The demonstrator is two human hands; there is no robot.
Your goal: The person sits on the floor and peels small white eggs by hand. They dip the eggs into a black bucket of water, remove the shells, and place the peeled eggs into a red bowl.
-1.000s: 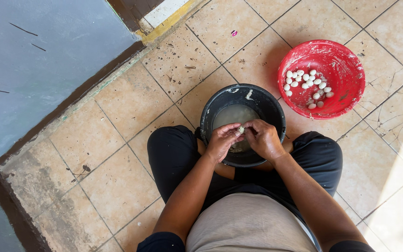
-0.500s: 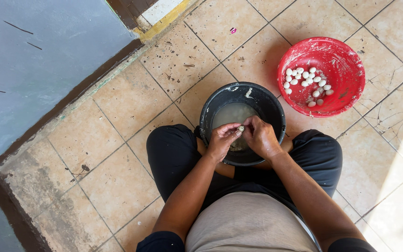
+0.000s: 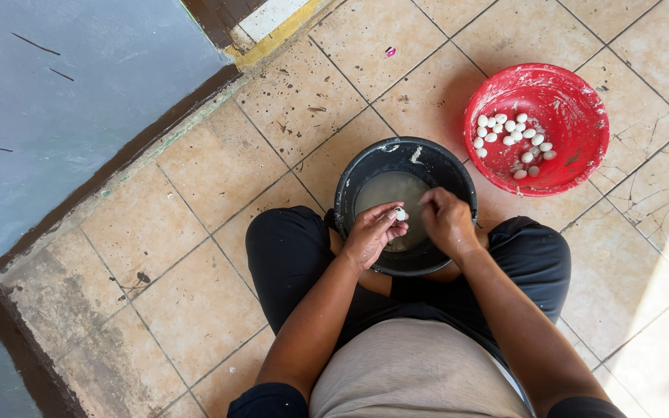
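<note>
On the far left of the head view I saw a grey-blue painted wall (image 3: 63, 101) meeting a floor of worn beige ceramic tiles (image 3: 172, 232), speckled with dark stains. Moving right, I found the person seated on that floor in black trousers (image 3: 288, 255), knees spread around a round black plastic bucket (image 3: 350, 193) holding cloudy, greyish water. Over the bucket's near side, my left hand (image 3: 369, 236) was curled, its fingertips pinched around a small white peeled egg (image 3: 400, 214). The egg looked smooth, pale and oval, far smaller than the hand, and it sat just above the murky water, between the two hands. Just beside it, my right hand (image 3: 449, 223) was bent with its knuckles up and its fingers tucked toward the egg; I could not tell whether it gripped anything, since the fingertips were hidden. Further right, well apart from the bucket, stood a round red plastic basin (image 3: 574, 101), scuffed with whitish marks, with a cluster of similar small white eggs (image 3: 514, 138) gathered on its bottom.
</note>
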